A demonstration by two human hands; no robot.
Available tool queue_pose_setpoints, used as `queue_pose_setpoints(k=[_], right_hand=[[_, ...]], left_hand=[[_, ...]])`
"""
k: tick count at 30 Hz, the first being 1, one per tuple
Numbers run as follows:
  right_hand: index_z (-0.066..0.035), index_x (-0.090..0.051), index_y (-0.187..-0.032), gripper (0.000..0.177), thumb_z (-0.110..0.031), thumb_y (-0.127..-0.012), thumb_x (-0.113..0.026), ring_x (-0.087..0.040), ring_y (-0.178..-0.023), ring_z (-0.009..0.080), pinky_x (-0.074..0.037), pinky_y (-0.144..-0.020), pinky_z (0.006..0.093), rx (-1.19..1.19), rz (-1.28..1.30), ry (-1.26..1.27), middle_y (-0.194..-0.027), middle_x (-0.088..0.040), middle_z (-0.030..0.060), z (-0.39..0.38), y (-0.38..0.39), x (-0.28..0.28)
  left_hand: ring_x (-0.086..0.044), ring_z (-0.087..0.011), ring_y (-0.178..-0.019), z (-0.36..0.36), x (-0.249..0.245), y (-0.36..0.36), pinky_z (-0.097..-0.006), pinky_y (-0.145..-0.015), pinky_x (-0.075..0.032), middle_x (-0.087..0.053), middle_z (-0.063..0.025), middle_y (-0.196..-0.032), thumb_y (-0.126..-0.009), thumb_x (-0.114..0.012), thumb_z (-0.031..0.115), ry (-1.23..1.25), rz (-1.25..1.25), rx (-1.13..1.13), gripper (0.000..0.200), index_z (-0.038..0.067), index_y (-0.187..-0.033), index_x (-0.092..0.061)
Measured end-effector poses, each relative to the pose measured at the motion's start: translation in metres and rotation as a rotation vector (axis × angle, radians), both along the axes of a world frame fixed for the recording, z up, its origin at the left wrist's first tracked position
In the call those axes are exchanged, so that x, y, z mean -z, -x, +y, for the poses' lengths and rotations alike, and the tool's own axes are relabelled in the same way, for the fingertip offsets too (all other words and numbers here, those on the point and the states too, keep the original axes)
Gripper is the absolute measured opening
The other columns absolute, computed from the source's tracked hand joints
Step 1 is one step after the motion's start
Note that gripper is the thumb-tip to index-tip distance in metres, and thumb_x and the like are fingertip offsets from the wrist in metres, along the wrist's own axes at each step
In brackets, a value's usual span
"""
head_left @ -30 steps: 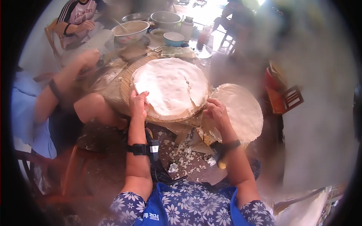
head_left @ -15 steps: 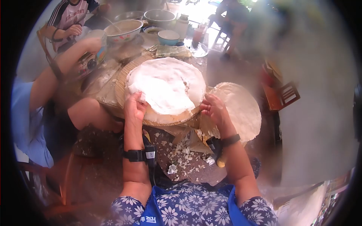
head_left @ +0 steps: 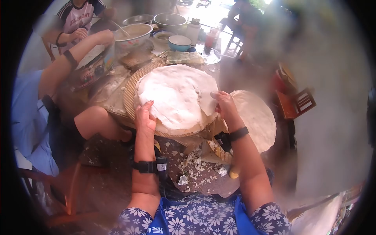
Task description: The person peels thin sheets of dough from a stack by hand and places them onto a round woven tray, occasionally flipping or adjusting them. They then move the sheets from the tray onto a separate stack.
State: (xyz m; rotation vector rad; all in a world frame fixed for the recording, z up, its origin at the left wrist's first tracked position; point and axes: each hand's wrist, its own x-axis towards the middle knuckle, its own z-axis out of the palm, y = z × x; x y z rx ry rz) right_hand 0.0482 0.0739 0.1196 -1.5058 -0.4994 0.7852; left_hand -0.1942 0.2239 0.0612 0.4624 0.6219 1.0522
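Note:
A large, thin, round white flatbread (head_left: 172, 94) with a ragged, torn lower edge lies over a round woven straw mat (head_left: 131, 86). At its left edge my left hand (head_left: 145, 116) holds the rim, thumb on top. My right hand (head_left: 226, 105) pinches the right edge between thumb and fingers. Below the torn front edge, another pale layer shows on the mat. To the right of my right hand lies a second round sheet of flatbread (head_left: 254, 121), lower than the mat and partly hidden by my forearm.
Behind the mat stand a large patterned bowl (head_left: 135, 33) with a long handle in it, a metal basin (head_left: 170, 21), a blue bowl (head_left: 179, 43) and a flask (head_left: 193, 31). Two people sit at the left. Pale crumbs (head_left: 196, 166) litter the ground below; a wooden chair (head_left: 295, 103) is at right.
The whole view has shifted slightly. My right hand has moved a little up along the right edge, now pinching it, and my left hand still holds the left edge.

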Motion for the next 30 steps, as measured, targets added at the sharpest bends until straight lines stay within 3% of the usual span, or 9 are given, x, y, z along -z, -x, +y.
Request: queue_pose_setpoints(k=[6, 10, 13, 16, 24, 28, 29, 30], right_hand=[[-0.002, -0.061, -0.089, 0.011, -0.012, -0.086, -0.056, -0.052, -0.058, 0.0047, -0.043, -0.052, 0.0203, 0.072, -0.163, -0.262, -0.072, -0.059, -0.0006, 0.012, 0.006, 0.0], [-0.004, -0.06, -0.087, 0.007, -0.01, -0.085, -0.057, -0.05, -0.06, 0.005, -0.043, -0.054, 0.0215, 0.084, -0.159, -0.369, -0.073, -0.058, -0.0019, 0.01, 0.02, -0.023], [-0.004, -0.059, -0.086, 0.007, -0.01, -0.086, -0.056, -0.049, -0.06, 0.0051, -0.043, -0.056, 0.021, 0.101, -0.145, -0.433, -0.073, -0.057, -0.0023, 0.007, 0.018, -0.027], [-0.004, -0.059, -0.087, 0.007, -0.011, -0.086, -0.056, -0.049, -0.062, 0.0051, -0.043, -0.058, 0.0209, 0.159, -0.112, -0.447, -0.074, -0.057, -0.0024, -0.008, 0.017, -0.032], [-0.004, -0.059, -0.09, 0.009, -0.011, -0.087, -0.055, -0.052, -0.066, 0.0061, -0.045, -0.059, 0.022, 0.355, -0.17, -0.43, -0.078, -0.058, -0.0007, -0.115, -0.022, -0.05], [-0.003, -0.059, -0.092, 0.011, -0.011, -0.087, -0.054, -0.053, -0.069, 0.0064, -0.045, -0.064, 0.0219, 0.461, -0.286, -0.385, -0.081, -0.06, 0.0005, -0.188, -0.05, -0.061], [-0.003, -0.059, -0.092, 0.011, -0.011, -0.087, -0.054, -0.055, -0.071, 0.007, -0.046, -0.066, 0.0218, 0.469, -0.432, -0.381, -0.082, -0.06, 0.0014, -0.208, -0.068, -0.052], [-0.002, -0.059, -0.094, 0.011, -0.01, -0.087, -0.053, -0.056, -0.074, 0.0088, -0.047, -0.069, 0.0225, 0.497, -0.379, -0.368, -0.085, -0.061, 0.003, -0.224, -0.074, -0.052]], left_hand=[[-0.053, -0.0273, -0.111, 0.001, 0.006, -0.002, -0.0438, -0.097, -0.042, -0.056, -0.0089, -0.118, -0.079, -0.055, -0.001, -0.057, -0.029, -0.064, 0.049, 0.006, -0.127, -0.047], [-0.053, -0.0267, -0.108, 0.0, 0.001, -0.007, -0.0432, -0.097, -0.042, -0.057, -0.0083, -0.116, -0.078, -0.057, 0.001, 0.032, -0.045, -0.13, 0.04, 0.005, -0.118, -0.054], [-0.053, -0.0238, -0.107, -0.011, -0.017, -0.005, -0.0372, -0.093, -0.044, -0.057, -0.0091, -0.113, -0.076, -0.061, 0.003, 0.091, -0.148, -0.123, 0.038, 0.0, -0.114, -0.056], [-0.054, -0.0233, -0.106, -0.01, -0.015, -0.007, -0.0383, -0.093, -0.045, -0.057, -0.0073, -0.112, -0.076, -0.06, 0.003, 0.026, -0.174, -0.066, 0.038, 0.002, -0.113, -0.056], [-0.055, -0.0237, -0.106, -0.097, -0.058, -0.063, -0.0394, -0.092, -0.047, -0.057, -0.0083, -0.112, -0.075, -0.055, 0.001, -0.245, -0.206, 0.235, 0.043, 0.004, -0.118, -0.054], [-0.056, -0.0216, -0.104, -0.148, -0.058, -0.118, -0.0361, -0.09, -0.048, -0.059, -0.009, -0.111, -0.077, -0.055, -0.002, -0.255, -0.239, 0.379, 0.04, 0.003, -0.117, -0.054], [-0.057, -0.0214, -0.103, -0.158, -0.053, -0.133, -0.0366, -0.09, -0.048, -0.059, -0.0084, -0.11, -0.078, -0.055, -0.002, -0.265, -0.233, 0.409, 0.04, 0.004, -0.117, -0.054], [-0.058, -0.0212, -0.102, -0.169, -0.048, -0.148, -0.037, -0.091, -0.048, -0.06, -0.0077, -0.11, -0.078, -0.054, -0.002, -0.275, -0.228, 0.438, 0.039, 0.005, -0.116, -0.054]])
